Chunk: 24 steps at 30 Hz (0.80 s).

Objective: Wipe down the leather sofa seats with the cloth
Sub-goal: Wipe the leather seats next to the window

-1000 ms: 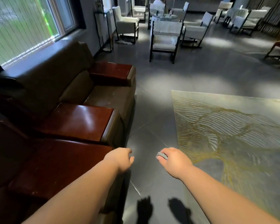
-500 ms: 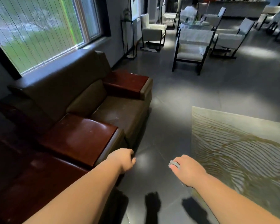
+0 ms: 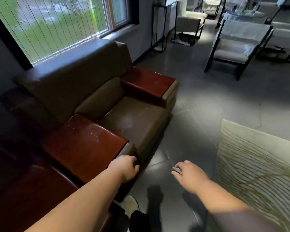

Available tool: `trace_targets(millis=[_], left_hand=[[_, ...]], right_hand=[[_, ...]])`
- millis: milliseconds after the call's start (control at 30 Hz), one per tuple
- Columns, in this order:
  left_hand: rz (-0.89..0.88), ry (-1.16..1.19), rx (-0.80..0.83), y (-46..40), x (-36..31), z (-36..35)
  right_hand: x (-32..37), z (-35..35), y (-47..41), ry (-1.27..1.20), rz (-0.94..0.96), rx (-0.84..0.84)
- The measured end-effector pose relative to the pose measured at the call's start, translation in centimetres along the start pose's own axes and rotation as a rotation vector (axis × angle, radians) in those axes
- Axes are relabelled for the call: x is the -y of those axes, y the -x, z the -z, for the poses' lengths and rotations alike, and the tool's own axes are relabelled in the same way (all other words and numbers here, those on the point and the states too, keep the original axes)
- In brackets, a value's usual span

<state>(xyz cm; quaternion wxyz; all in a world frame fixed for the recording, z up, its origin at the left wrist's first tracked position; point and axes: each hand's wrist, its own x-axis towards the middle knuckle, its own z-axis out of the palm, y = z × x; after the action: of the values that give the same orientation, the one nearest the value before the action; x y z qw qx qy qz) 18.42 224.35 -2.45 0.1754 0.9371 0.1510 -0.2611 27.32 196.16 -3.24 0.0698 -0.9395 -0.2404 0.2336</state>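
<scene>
Hands: the right hand [image 3: 190, 175] is curled round a small grey cloth [image 3: 176, 169], and only a little bit of the cloth peeks out past the fingers. The left hand [image 3: 126, 169] has its fingers bent under and I see nothing in it.
Where the hands are: both hang over the floor [image 3: 199, 118]. The left hand is just beside the front corner of the near red armrest [image 3: 84, 144]; I cannot tell if it touches it.
Where the seat is: the brown sofa seat [image 3: 134, 123] lies ahead, between the near red armrest and the far red armrest [image 3: 147, 84]. It has pale dusty specks on it and it looks not yet wiped.
Cloth too bunched: the cloth is squashed up in the fist, so it might only rub a thin line and leave dust behind.
Dust moves, not goes: a quick wipe could push the specks into the crack by the back cushion [image 3: 100, 96].
Bump: the near armrest corner is close to the left hand and could get knocked.
Trip: the rug [image 3: 258, 164] edge is near the feet, so a step could catch on it.
Missed seats: more sofa sits in the dark at the left, and it is easy to skip.
</scene>
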Motion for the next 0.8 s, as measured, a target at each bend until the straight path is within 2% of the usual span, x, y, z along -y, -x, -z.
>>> trace_targets(millis=[100, 200, 333, 433, 667, 800], left_hand=[[0.089, 0.080, 0.045, -5.4, 2.5, 1.9], [0.119, 0.139, 0.063, -10.6, 4.0, 4.8], [0.075, 0.137, -0.002, -16.2, 5.4, 8.5], [0.144, 0.129, -0.044, -18.8, 7.2, 10.3], [0.357, 0.205, -0.012, -23.2, 11.2, 7.5], [0.497, 0.311, -0.078, -27.5, 12.7, 4.3]], right_hand=[[0.5, 1.4, -5.8, 0.017, 0.003, 0.004], [0.8, 3.6, -11.8, 0.034, -0.043, 0.075], [2.0, 5.9, -19.5, 0.006, -0.061, 0.076], [3.9, 6.6, -24.3, -0.037, -0.042, 0.057], [7.1, 3.5, -34.2, -0.019, 0.100, 0.193], [7.2, -0.7, -40.1, 0.027, 0.177, 0.294]])
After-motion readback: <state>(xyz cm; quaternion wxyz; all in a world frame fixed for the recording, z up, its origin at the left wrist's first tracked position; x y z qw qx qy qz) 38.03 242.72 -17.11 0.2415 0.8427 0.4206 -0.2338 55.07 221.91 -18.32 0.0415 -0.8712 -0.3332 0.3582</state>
